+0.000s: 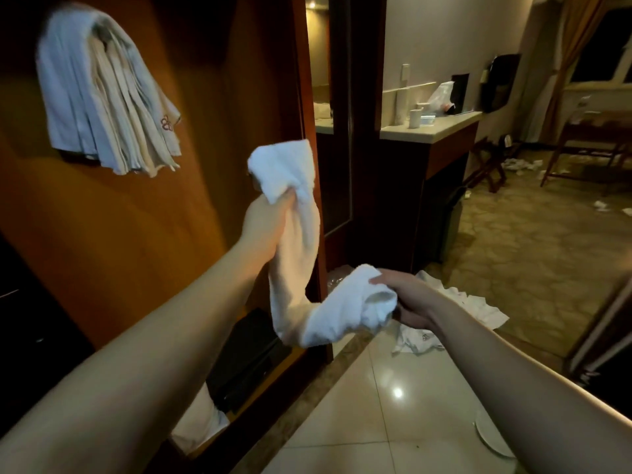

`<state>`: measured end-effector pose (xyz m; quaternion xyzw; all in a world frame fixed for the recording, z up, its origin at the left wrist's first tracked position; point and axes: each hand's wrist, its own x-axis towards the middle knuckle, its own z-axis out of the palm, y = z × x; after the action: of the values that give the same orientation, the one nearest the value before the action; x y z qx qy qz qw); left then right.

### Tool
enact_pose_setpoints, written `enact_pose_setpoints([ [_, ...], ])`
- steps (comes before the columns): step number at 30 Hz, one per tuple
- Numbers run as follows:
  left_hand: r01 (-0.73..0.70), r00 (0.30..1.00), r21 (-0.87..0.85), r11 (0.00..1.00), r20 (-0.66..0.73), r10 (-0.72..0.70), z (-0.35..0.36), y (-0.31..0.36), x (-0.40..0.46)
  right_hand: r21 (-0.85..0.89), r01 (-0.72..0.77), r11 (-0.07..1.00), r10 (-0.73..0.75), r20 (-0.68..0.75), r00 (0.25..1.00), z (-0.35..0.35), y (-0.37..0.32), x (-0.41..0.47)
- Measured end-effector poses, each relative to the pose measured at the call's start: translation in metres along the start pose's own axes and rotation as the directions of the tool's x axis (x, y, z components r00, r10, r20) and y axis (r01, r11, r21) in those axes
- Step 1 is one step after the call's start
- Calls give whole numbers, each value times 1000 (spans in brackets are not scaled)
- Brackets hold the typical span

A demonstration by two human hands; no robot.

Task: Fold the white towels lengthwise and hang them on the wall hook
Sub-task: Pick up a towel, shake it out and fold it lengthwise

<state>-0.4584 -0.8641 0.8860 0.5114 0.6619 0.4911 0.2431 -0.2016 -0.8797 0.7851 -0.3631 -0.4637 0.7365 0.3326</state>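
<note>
A white towel (301,261), folded into a long narrow band, hangs in a sagging loop between my hands. My left hand (265,224) grips its upper end, raised in front of the wooden panel. My right hand (405,299) holds the lower end, lower and to the right, above the floor. Several folded towels (102,94) hang in a bundle high on the brown wooden wall at the upper left. The hook under them is hidden by the cloth.
The wooden panel's edge (307,165) and a dark doorway stand just behind the towel. A crumpled white cloth (444,316) lies on the floor past my right hand. A counter (431,128) with cups stands at the right. A plate (492,436) lies on the tiles.
</note>
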Motion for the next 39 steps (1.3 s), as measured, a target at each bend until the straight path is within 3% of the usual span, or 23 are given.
enact_pose_setpoints([
  [3, -66, 998, -176, 982, -8, 66, 22, -15, -39, 140, 22, 990, -24, 11, 1000, 24, -21, -2],
  [6, -3, 979, -344, 939, 191, 73, 38, -24, -65, 256, -4, 967, 11, -27, 1000, 40, -38, -3],
  [10, 18, 858, -498, 867, 453, 242, 40, -34, -88, 389, -81, 918, 114, -64, 991, 50, -54, -5],
  [13, 45, 789, -432, 901, 568, 233, 39, -42, -95, 432, -106, 896, 152, -72, 986, 54, -59, -8],
  [18, -69, 888, -354, 933, 405, 219, 46, -35, -98, 478, -6, 878, 80, -135, 988, 62, -58, -15],
  [23, -191, 943, -357, 914, 192, 272, 40, -28, -96, 584, 95, 806, -87, -42, 995, 59, -63, -22],
  [25, -134, 960, -414, 900, 170, 221, 34, -22, -95, 366, 242, 899, -213, -119, 970, 63, -61, -23],
  [26, -114, 966, -416, 902, 164, 198, 32, -18, -95, 58, 362, 930, -346, -187, 919, 65, -59, -23],
  [27, -105, 969, -400, 911, 165, 184, 29, -15, -94, -361, 442, 821, -533, -206, 821, 64, -56, -24],
  [28, -99, 969, -385, 918, 174, 178, 27, -12, -93, -693, 455, 559, -713, -122, 691, 64, -54, -24],
  [29, -99, 964, -370, 924, 194, 181, 25, -9, -92, -846, 450, 288, -818, 28, 575, 62, -51, -21],
  [30, -97, 957, -355, 930, 224, 185, 25, -5, -91, -892, 439, 110, -852, 143, 504, 62, -49, -19],
  [31, -90, 949, -341, 936, 255, 184, 25, -2, -90, -902, 431, 5, -860, 216, 463, 60, -48, -17],
  [34, -10, 940, -326, 945, 320, 120, 24, 6, -89, -893, 414, -179, -841, 357, 407, 57, -52, -15],
  [36, 12, 925, -310, 951, 365, 107, 21, 8, -87, -879, 413, -237, -841, 399, 367, 56, -55, -15],
  [39, 5, 888, -262, 965, 445, 116, 14, 11, -86, -882, 365, -298, -807, 437, 397, 53, -63, -17],
])
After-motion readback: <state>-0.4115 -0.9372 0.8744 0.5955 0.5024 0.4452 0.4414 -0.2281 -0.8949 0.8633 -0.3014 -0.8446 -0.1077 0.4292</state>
